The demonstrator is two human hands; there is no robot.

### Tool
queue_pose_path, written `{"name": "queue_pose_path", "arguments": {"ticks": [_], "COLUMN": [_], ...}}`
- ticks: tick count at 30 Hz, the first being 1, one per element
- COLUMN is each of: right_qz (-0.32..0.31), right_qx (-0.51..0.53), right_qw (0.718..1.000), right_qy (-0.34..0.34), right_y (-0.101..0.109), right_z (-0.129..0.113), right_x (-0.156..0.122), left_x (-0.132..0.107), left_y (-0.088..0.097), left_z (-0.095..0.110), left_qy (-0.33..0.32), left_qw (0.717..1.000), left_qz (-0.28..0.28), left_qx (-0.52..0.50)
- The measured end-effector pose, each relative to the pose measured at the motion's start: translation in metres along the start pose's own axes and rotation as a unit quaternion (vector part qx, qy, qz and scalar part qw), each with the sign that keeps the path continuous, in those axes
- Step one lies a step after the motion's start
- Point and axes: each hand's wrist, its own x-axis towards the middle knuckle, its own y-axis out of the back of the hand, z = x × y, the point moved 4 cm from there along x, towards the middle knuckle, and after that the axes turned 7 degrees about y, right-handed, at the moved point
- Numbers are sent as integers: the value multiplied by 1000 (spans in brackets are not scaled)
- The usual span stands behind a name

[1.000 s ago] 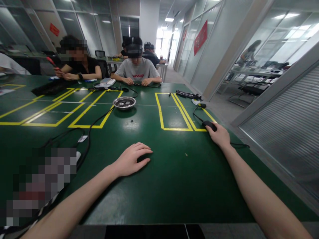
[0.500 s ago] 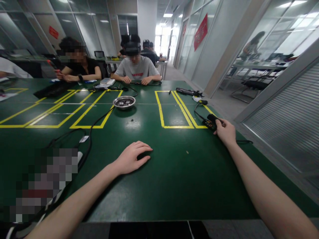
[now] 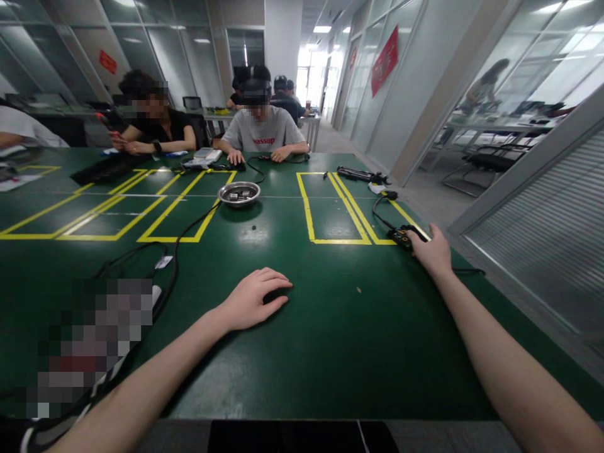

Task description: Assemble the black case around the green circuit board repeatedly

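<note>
My left hand (image 3: 257, 299) rests palm down on the green table (image 3: 321, 352), fingers stretched forward and thumb apart, holding nothing. At the table's right side, my right hand (image 3: 435, 253) is open over a small black corded device (image 3: 402, 236) with orange-yellow markings. The thumb touches or nearly touches the device, while a forefinger points up, away from it. The device lies at the near end of a yellow tape outline; its right part is hidden by my hand. A black cable runs from it to a dark plug-like end (image 3: 391, 195).
A steel bowl (image 3: 221, 196) holds small metal parts. A folded black tripod-like item (image 3: 361, 174) lies at the far right. Left are a black cable (image 3: 175, 264) and a blurred-out long object (image 3: 94, 346). Co-workers (image 3: 264, 129) sit across the table; a glass partition stands right.
My right hand has lowered the black device flat onto the table and its fingers have spread. My left hand stays put. The co-worker opposite has moved a hand slightly. The view has shifted slightly.
</note>
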Motion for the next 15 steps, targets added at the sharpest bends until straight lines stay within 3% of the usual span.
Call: {"name": "queue_pose_path", "arguments": {"ticks": [4, 8, 15], "right_qz": [20, 7, 36], "right_qx": [-22, -42, -49], "right_qw": [993, 995, 991], "right_qy": [111, 93, 120], "right_y": [-1, 0, 6], "right_z": [-6, -9, -9], "right_x": [-5, -7, -4], "left_x": [0, 0, 0], "left_y": [-1, -1, -1], "left_z": [0, -1, -1], "left_qy": [-2, -5, -6], "left_qw": [1000, 1000, 1000], "left_qz": [-1, -2, -8], "left_qx": [6, 7, 9]}}
